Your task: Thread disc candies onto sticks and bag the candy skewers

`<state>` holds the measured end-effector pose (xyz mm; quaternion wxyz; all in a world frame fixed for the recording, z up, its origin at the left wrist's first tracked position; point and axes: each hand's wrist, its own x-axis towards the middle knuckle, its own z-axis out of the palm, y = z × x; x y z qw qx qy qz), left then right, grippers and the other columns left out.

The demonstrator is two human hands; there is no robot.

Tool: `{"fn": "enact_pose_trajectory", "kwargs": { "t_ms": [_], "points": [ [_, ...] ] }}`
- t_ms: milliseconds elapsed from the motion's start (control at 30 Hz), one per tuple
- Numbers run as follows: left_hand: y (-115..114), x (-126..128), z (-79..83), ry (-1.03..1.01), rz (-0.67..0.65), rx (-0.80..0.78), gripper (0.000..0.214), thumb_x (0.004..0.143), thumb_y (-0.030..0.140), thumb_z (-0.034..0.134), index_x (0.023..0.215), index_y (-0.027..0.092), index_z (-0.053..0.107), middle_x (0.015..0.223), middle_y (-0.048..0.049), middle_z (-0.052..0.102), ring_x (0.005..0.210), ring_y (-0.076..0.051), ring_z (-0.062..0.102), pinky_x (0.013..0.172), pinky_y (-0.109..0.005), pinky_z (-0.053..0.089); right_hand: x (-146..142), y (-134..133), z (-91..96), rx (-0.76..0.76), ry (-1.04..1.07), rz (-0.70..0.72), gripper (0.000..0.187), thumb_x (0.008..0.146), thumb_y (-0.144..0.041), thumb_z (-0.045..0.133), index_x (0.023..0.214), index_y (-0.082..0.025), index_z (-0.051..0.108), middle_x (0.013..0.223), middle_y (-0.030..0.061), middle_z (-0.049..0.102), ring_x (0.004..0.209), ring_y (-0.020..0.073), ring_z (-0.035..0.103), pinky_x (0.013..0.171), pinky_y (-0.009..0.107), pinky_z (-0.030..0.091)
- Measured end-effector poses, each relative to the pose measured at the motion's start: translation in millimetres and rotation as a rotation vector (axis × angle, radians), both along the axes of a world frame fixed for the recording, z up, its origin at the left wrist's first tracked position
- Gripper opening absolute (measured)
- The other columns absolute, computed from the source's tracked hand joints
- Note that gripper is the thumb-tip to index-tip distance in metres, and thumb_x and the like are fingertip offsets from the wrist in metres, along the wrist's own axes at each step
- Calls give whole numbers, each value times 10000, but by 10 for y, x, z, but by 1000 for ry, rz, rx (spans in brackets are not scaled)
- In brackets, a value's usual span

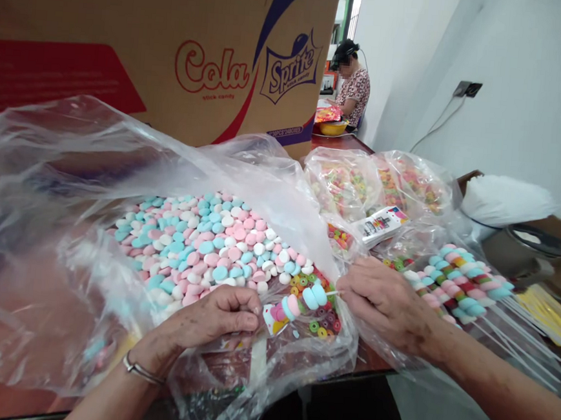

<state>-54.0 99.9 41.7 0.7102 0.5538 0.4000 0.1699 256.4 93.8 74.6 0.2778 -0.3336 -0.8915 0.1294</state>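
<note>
A candy skewer (291,306) with blue, pink and purple pieces spans the space between my hands, tilted up to the right. My left hand (230,316), with a bracelet on its wrist, is closed in a pinch at the skewer's lower end, by a printed wrapper piece (274,321). My right hand (382,302) has its fingers closed round the white stick at the other end. Beneath lies an open clear plastic bag (297,363) with ring candies (323,320). A heap of pink, blue and white round candies (205,243) lies to the left in a large plastic bag.
Finished-looking candy skewers (466,279) lie at the right beside white and yellow sticks (547,315). Behind are bags of ring candies (344,179) and a stack of printed cards (381,224). A big cardboard box (130,17) blocks the back left. Another person (354,89) sits beyond.
</note>
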Motion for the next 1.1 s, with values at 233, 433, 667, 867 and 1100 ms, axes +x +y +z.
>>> {"fn": "enact_pose_trajectory", "kwargs": {
  "t_ms": [233, 433, 667, 867, 1100],
  "points": [
    [26, -24, -23, 17, 39, 68, 332, 762, 434, 742, 729, 152, 571, 571, 30, 596, 450, -57, 422, 443, -166, 305, -25, 9, -11, -11, -77, 14, 264, 956, -156, 435, 724, -161, 560, 687, 4, 537, 689, 147, 437, 684, 303, 305],
    [18, -18, 39, 64, -36, 32, 297, 794, 414, 711, 756, 143, 595, 585, 20, 610, 467, -63, 426, 449, -166, 296, -87, 32, -61, 203, -97, 25, 262, 946, -133, 453, 722, -137, 587, 673, 24, 530, 698, 163, 402, 685, 323, 289],
    [8, 122, 228, 186, -150, 68, 303, 826, 422, 666, 936, 140, 685, 702, 24, 576, 599, -97, 443, 541, -195, 331, -128, 43, -9, 231, -100, 29, 272, 941, -136, 466, 691, -141, 574, 639, 16, 505, 669, 160, 383, 667, 323, 279],
    [-37, 259, 146, 68, -101, 68, 219, 790, 330, 721, 951, 185, 688, 771, 21, 612, 674, -126, 502, 621, -208, 377, -112, 22, -3, 78, -98, 26, 298, 960, -169, 438, 693, -158, 569, 669, 19, 555, 673, 155, 432, 672, 314, 295],
    [-73, 472, 113, 95, -132, 119, 199, 776, 257, 710, 954, 174, 681, 782, 27, 594, 695, -132, 501, 618, -213, 374, -250, -46, -137, -93, -181, 142, 262, 931, -166, 487, 685, -166, 578, 686, 4, 595, 678, 135, 493, 681, 289, 330]
  ]
}}
